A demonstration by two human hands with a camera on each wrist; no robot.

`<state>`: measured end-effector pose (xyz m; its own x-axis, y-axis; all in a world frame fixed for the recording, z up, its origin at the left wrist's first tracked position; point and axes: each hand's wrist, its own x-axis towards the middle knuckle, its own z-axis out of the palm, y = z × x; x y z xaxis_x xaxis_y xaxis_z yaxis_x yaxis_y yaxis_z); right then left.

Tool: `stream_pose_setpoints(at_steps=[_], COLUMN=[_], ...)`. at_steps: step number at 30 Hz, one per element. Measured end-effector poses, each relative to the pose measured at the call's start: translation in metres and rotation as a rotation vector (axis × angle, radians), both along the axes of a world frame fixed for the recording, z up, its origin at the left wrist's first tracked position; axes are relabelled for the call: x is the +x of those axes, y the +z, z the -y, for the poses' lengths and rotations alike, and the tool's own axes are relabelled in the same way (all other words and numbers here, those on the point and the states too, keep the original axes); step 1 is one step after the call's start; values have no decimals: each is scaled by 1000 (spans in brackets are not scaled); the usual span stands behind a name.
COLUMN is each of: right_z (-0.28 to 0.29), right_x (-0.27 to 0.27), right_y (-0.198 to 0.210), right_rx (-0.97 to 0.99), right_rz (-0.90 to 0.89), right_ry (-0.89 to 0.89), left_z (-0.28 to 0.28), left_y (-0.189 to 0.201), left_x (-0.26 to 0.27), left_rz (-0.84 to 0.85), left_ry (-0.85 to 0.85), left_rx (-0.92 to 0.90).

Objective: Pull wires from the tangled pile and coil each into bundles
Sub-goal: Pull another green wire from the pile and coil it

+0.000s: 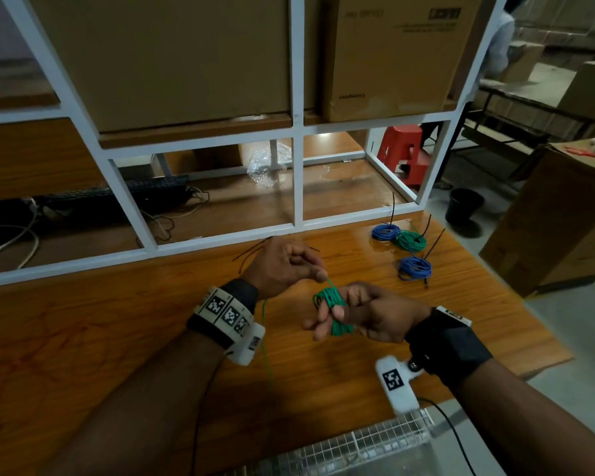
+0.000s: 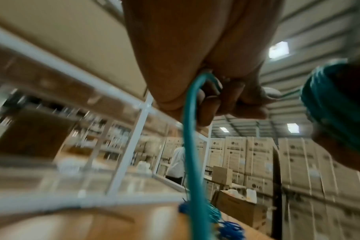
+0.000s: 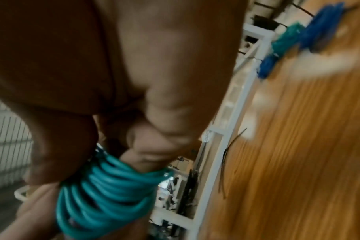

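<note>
Over the wooden table (image 1: 117, 338), my right hand (image 1: 330, 321) holds a green wire coil (image 1: 334, 312) wound round its fingers, the thumb pressing on it. My left hand (image 1: 318, 274) sits just up-left of the coil and pinches the same green wire; its loose tail (image 1: 267, 338) hangs down past my left wrist. In the left wrist view the wire (image 2: 192, 138) leaves the curled fingers, with the coil (image 2: 329, 100) at the right. The right wrist view shows the coil (image 3: 105, 191) close up. Thin black ties (image 1: 251, 252) lie by my left hand.
Three tied bundles lie at the table's far right: blue (image 1: 385, 231), green (image 1: 409, 240), blue (image 1: 415, 267). A white rack frame (image 1: 298, 187) stands along the table's back. A wire mesh basket (image 1: 375, 444) is at the near edge. A cardboard box (image 1: 557, 218) stands right.
</note>
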<state>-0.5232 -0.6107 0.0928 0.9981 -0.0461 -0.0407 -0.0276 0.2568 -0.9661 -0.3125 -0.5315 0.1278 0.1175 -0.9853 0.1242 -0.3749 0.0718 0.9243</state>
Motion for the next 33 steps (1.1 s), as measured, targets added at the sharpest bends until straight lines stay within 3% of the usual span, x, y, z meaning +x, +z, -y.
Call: stream_pose_setpoints(at_steps=[3,5,7,9,12,14,16,21,24,27,29,33], right_z=[-1,0,4,10,22,31,38,21,6,-8,-15,-24], right_x=[7,14,20,24,22,15,6,-8,-3,-6,-9,-13], right_y=[8,16,16,5,-20,-29,-35,-38,-40,-26,-14,9], right_rx=[361,539,551,291,-451,-834,-1078,-1236,-1210,-962,-680,-141], right_rz=[178,273,297,268,48,-194,-347,-592,-549,-471,-336,-51], right_ry=[-168,-373,-627,-799,-975,-929,-740,-133,4,49,53,22], left_z=[0,-5,-10,-13,-14,-21,-33,-51,-46,-35,-29,-32], left_y=[-32,-56,-72,-80,-90,-94,-97,-95,-74,-54,-50,-51], left_x=[-12,-24,-42,-55,-58,-51,-40,-14,-12,-1,10,7], left_rz=[-275,-407,-506,-496,-370,-332,-289,-98,116,255,190,-124], left_ry=[128,160,131,159,177,175,185,240,216,193,195,139], left_rx=[22,94,167,229,276,311,309,244,146,91,74,85])
